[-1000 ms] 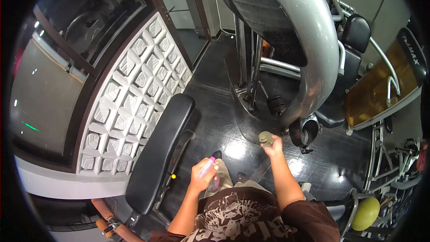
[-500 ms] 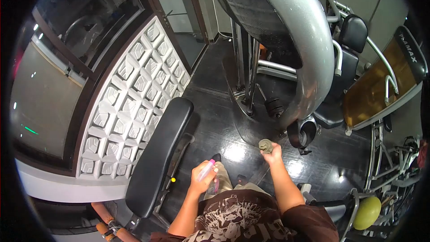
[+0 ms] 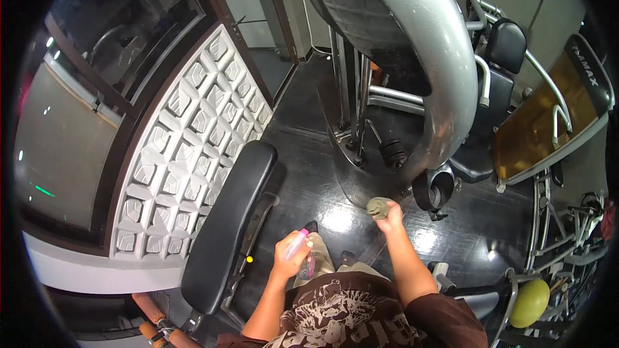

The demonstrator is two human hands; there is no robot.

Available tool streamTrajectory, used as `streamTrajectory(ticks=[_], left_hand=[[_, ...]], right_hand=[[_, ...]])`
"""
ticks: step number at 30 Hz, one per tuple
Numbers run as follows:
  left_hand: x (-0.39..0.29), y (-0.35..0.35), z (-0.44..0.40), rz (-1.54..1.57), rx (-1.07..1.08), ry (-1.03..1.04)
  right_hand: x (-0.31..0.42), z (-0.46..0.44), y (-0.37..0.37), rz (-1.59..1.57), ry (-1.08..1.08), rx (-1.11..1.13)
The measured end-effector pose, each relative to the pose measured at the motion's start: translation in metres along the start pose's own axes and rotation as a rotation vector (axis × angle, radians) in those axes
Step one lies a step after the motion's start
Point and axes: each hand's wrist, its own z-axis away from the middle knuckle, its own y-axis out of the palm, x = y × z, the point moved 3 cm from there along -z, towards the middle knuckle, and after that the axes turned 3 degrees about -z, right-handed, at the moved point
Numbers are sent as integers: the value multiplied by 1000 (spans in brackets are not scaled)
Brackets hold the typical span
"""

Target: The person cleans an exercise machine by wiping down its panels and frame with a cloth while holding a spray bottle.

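My left hand [image 3: 288, 259] is closed around a clear bottle [image 3: 297, 243] with a pink top, held in front of my body near the black padded bench [image 3: 233, 219]. Part of the bottle is hidden behind my fingers. Farther forward and to the right, my right hand [image 3: 391, 220] grips a bunched olive-green cloth [image 3: 378, 207]. The cloth is in the air above the dark floor, to the left of a black cup-shaped holder [image 3: 433, 191] on the exercise machine, and apart from it.
A large exercise machine with a curved silver frame [image 3: 451, 58] rises ahead. Beyond it on the right are a black seat [image 3: 506, 45] and an amber panel [image 3: 538, 122]. A white patterned wall panel [image 3: 187, 142] runs along the left. A yellow-green ball [image 3: 529, 303] is at lower right.
The cloth in my right hand has shifted slightly left and forward, turning a little with the wrist. My left hand and the bottle look nearly unmoved.
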Motion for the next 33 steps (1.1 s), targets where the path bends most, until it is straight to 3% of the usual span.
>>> streamTrajectory(ticks=[2, 3, 6, 10, 15, 16, 18, 20, 21, 24, 26, 28, 33], left_hand=[[-2, -3, 2, -10, -13, -6], [-1, -4, 3, -9, -15, -6], [1, -2, 4, -19, -4, -12], [-2, 5, -2, -42, 21, -11], [-5, 4, -1, -45, 5, 25], [-2, 3, 1, -14, -11, 17], [-1, 1, 2, 6, -29, -5], [-3, -1, 2, -16, -24, -32], [-1, -1, 3, -14, -20, -26], [2, 3, -2, -3, -3, -12], [3, 7, -3, 14, -10, -23], [1, 7, -3, 14, -12, -31], [-7, -1, -4, -17, -67, 5]], right_hand=[[15, 4, 0, -75, -32, -245], [21, 9, 16, -55, -69, -245], [25, -4, 57, -2, -58, 86], [7, 55, 127, 137, -83, 212], [12, 38, 76, -24, 4, 28], [13, 7, 35, 64, 46, 75], [24, -2, 9, 118, 37, -38], [30, -3, 26, 30, -94, -113], [33, -17, 28, -47, -30, 98], [17, 27, 82, 3, -115, 10], [6, 55, 106, 106, -104, 146], [4, 72, 114, 136, -37, 111], [17, 16, 33, 46, 5, -80]])
